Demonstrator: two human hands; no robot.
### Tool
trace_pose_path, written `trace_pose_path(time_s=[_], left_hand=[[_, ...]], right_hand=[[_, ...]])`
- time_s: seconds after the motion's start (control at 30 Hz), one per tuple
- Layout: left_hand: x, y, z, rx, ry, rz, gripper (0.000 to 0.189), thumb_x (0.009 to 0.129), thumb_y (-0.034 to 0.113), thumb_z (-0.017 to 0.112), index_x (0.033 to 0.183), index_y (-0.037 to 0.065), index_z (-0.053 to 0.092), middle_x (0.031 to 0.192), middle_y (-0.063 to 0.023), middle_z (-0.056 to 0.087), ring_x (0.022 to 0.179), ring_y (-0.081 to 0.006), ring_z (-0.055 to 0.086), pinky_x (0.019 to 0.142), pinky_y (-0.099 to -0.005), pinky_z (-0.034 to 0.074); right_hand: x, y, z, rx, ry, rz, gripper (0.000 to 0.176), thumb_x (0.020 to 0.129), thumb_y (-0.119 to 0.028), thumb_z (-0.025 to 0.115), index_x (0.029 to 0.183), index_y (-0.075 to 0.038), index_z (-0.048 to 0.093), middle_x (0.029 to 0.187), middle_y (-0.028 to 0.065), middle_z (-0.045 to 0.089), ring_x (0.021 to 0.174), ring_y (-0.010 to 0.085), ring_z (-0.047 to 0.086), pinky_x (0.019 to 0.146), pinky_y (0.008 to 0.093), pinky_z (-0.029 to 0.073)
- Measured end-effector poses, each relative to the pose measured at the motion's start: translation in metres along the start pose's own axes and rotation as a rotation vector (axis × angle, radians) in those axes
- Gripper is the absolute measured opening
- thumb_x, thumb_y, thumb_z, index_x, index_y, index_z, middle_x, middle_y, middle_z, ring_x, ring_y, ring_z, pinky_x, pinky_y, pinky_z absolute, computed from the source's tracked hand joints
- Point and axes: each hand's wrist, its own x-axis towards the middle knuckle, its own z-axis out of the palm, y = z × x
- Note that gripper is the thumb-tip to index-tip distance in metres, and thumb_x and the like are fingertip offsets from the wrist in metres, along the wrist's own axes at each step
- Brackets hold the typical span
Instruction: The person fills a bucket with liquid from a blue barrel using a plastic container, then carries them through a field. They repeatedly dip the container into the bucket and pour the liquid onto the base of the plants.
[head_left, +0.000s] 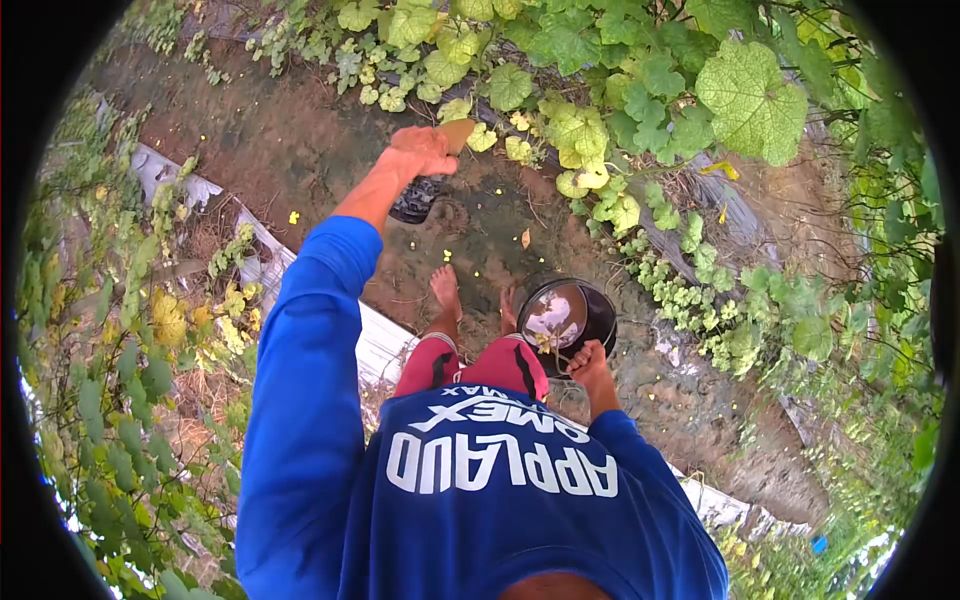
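Observation:
My left hand (422,152) is stretched forward, fingers wrapped round a tan, flat-looking piece (457,133) that pokes out past the knuckles. Just below that hand shows a dark, grey-mottled container (417,198), partly covered by the wrist; I cannot tell whether it and the tan piece are one tool. Close to my body, my right hand (589,360) is closed at the near rim of a black bucket (607,318), gripping its handle. Inside the bucket, brown liquid (556,312) reflects the bright sky.
Bare feet (446,288) stand on the damp soil path (500,225). Leafy vines (580,130) crowd the upper right, with more foliage (130,400) along the left. White plastic sheeting (385,340) edges the path, and grey sheeting (720,225) lies under the vines.

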Motion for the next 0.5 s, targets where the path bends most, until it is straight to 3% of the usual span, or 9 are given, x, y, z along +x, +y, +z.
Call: trace_pose_path(time_s=[0.23,0.37,0.5], left_hand=[[0.007,0.003,-0.077,0.055,0.009,-0.002,0.055,0.079,0.050,0.049,0.104,0.004,0.067,0.096,-0.0201,0.067,0.095,-0.0351,0.064,0.081,-0.0446,0.051],[-0.032,0.004,-0.090,-0.054,0.171,0.015,0.048,0.084,0.045,0.048,0.097,0.004,0.067,0.090,-0.0185,0.068,0.088,-0.0370,0.064,0.079,-0.0454,0.050],[-0.081,0.007,-0.059,-0.327,0.564,0.042,0.037,0.088,0.035,0.054,0.083,0.000,0.065,0.075,-0.0236,0.062,0.077,-0.0397,0.061,0.072,-0.0468,0.048]], right_hand=[[-0.008,-0.006,0.020,-0.009,0.032,-0.037,0.042,0.072,-0.029,0.050,0.046,-0.021,0.019,0.041,-0.0016,0.019,0.040,0.0182,0.018,0.048,0.0350,0.023],[0.006,-0.013,0.014,0.049,0.036,-0.011,0.040,0.076,-0.028,0.050,0.048,-0.024,0.022,0.042,-0.0051,0.019,0.037,0.0150,0.018,0.044,0.0327,0.020],[0.019,-0.030,0.015,-0.076,-0.026,0.011,0.040,0.075,-0.028,0.049,0.048,-0.023,0.020,0.042,-0.0046,0.017,0.038,0.0155,0.018,0.045,0.0331,0.020]])
